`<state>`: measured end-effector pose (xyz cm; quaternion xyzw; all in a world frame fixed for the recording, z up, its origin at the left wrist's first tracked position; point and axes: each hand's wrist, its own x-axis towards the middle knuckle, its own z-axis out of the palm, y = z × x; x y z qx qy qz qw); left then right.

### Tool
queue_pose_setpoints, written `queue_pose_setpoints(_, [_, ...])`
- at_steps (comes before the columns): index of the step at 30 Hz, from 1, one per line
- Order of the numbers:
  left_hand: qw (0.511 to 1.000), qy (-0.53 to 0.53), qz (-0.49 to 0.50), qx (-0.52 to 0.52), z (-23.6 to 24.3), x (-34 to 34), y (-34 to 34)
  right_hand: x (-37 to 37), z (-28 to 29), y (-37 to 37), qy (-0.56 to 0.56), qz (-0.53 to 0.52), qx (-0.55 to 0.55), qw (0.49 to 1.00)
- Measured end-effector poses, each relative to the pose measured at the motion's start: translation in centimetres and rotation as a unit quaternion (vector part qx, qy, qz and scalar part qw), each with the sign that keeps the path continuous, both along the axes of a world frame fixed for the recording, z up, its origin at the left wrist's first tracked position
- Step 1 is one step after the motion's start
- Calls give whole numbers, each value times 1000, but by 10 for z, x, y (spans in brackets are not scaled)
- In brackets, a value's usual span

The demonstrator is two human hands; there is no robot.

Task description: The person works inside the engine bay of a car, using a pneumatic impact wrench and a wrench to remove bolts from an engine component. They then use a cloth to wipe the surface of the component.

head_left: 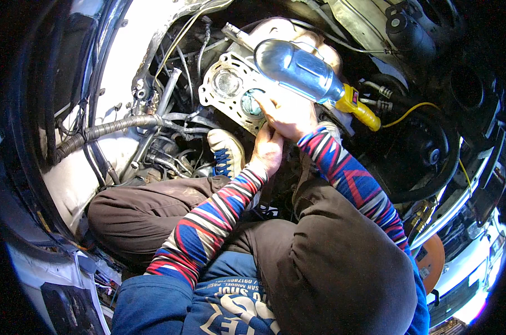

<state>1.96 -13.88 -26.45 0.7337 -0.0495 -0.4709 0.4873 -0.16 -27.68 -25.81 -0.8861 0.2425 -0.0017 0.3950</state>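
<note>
An engine block (211, 89) with a perforated top face has two round bores showing; the upper-left one (226, 82) is pale, the other holds crumpled pale blue-green material (249, 105), possibly cloth. My right hand (286, 117) lies over that second bore, fingers bent and close together at the material. Just below it, my left hand (268, 148) is curled at the block's lower edge, fingertips partly hidden; what either hand grips is unclear. A metal work lamp (292, 70) with a yellow handle (362, 109) lies above my right hand, over the block.
I crouch inside an engine bay, a shoe (225, 151) below the block. Hoses (113, 128), pipes and wires crowd the left beside a white body panel (74, 190). A yellow cord (409, 111), black housing (426, 156) and curved front edge (448, 206) are at the right.
</note>
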Motion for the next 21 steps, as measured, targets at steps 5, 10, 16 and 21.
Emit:
queue_pose_setpoints(5, [997, -23, -70, 27, 28, 14, -9, 16, -15, -16, 51, 47, 196, 978])
queue_pose_setpoints(10, [989, 83, -100, 71, 26, 27, -9, 15, -42, -15, 8, 146, 106, 984])
queue_pose_setpoints(16, [979, 36, -183, 76, 15, 47, 0, 8, -54, 4, 5, 16, -26, 1000])
queue_pose_setpoints(21, [955, -1, -286, 78, 16, 73, -2, 11, -42, 4, 76, 23, -72, 994])
